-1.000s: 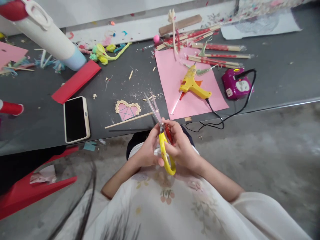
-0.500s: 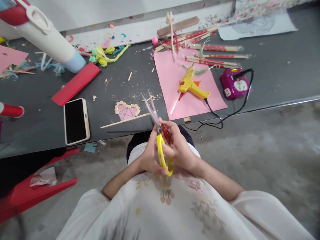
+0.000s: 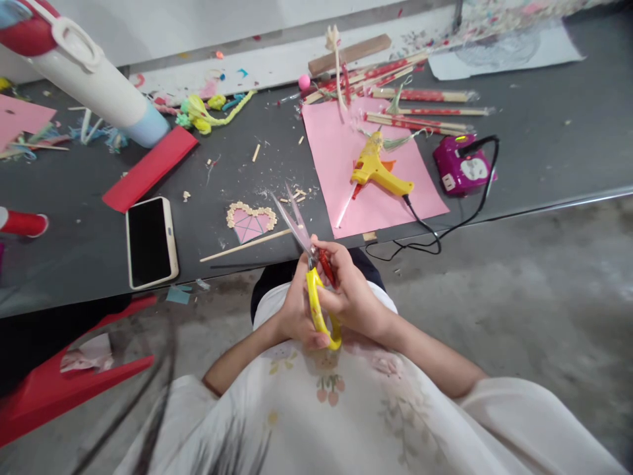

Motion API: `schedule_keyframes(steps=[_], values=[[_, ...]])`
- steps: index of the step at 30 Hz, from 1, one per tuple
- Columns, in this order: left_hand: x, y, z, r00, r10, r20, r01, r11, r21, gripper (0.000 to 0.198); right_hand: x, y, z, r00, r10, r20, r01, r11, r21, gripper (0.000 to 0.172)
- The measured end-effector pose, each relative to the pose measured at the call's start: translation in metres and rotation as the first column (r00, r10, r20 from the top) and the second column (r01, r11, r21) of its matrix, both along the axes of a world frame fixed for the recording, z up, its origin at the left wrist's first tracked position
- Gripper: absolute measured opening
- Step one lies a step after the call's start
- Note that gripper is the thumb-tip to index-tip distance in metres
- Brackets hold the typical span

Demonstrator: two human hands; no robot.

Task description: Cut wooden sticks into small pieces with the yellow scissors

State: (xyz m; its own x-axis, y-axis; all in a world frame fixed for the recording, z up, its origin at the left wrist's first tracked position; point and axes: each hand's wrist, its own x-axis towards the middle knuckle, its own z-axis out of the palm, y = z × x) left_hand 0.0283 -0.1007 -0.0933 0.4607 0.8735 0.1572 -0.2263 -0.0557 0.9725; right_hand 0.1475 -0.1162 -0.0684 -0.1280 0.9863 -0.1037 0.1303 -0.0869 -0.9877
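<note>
Both my hands meet just in front of the dark table's near edge (image 3: pixel 99 293), above my lap. My left hand (image 3: pixel 294 310) is closed around the yellow handles of a pair of scissors (image 3: pixel 319 316), whose blades stand apart and point up and left over the table. My right hand (image 3: pixel 356 297) is closed too, pinching a small red piece (image 3: pixel 326 267) right beside the blades' pivot. Just past the blade tips lie a pink heart shape edged with beige bits (image 3: pixel 251 219) and a thin wooden stick (image 3: pixel 247 245).
On the table are a phone (image 3: pixel 150 241), a red paper strip (image 3: pixel 151 168), a white tube (image 3: pixel 99 79), a yellow glue gun (image 3: pixel 378 171) on pink paper (image 3: pixel 341 145), a purple socket box (image 3: pixel 462 170) with a black cable, and several wrapped sticks (image 3: pixel 425 109). A red stool (image 3: pixel 64 389) stands lower left.
The scissors and both hands have drifted slightly left and the blades stay apart. Otherwise only the view has shifted a little.
</note>
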Motion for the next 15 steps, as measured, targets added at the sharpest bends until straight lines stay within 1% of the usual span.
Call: schedule_keyframes(steps=[3,6,8,11,12,13,14,15], values=[[-0.001,-0.001,0.000,1.000,-0.002,-0.024,0.003,1.000,0.030,0.106,0.001,0.001,-0.001,1.000,-0.003,-0.010,0.003,1.000,-0.012,0.061],[-0.003,0.000,-0.003,1.000,-0.021,0.004,0.021,0.997,0.068,0.104,0.003,0.003,0.000,1.000,0.006,-0.019,-0.007,1.000,-0.025,0.060],[-0.006,0.001,-0.007,0.999,-0.043,0.015,0.042,0.996,0.077,0.108,0.007,0.004,0.001,0.999,0.030,-0.019,-0.030,0.999,-0.024,0.059],[-0.013,0.003,-0.011,0.996,-0.090,-0.012,0.091,0.993,0.077,0.117,0.019,0.006,0.004,0.996,0.075,0.045,-0.074,0.997,-0.022,0.061],[-0.017,0.004,-0.010,0.995,-0.089,-0.052,0.094,0.991,0.091,0.115,0.024,0.007,0.005,0.992,0.089,0.091,-0.087,0.996,-0.025,0.063],[-0.021,0.005,-0.008,0.991,-0.070,-0.110,0.084,0.989,0.123,0.108,0.030,0.007,0.007,0.986,0.093,0.135,-0.089,0.996,-0.030,0.063],[-0.025,0.005,-0.004,0.980,-0.027,-0.196,0.062,0.983,0.173,0.095,0.036,0.008,0.008,0.980,0.106,0.171,-0.102,0.994,-0.035,0.062],[-0.029,0.006,0.001,0.955,0.058,-0.290,0.022,0.964,0.266,0.071,0.041,0.008,0.010,0.970,0.124,0.208,-0.119,0.992,-0.036,0.063]])
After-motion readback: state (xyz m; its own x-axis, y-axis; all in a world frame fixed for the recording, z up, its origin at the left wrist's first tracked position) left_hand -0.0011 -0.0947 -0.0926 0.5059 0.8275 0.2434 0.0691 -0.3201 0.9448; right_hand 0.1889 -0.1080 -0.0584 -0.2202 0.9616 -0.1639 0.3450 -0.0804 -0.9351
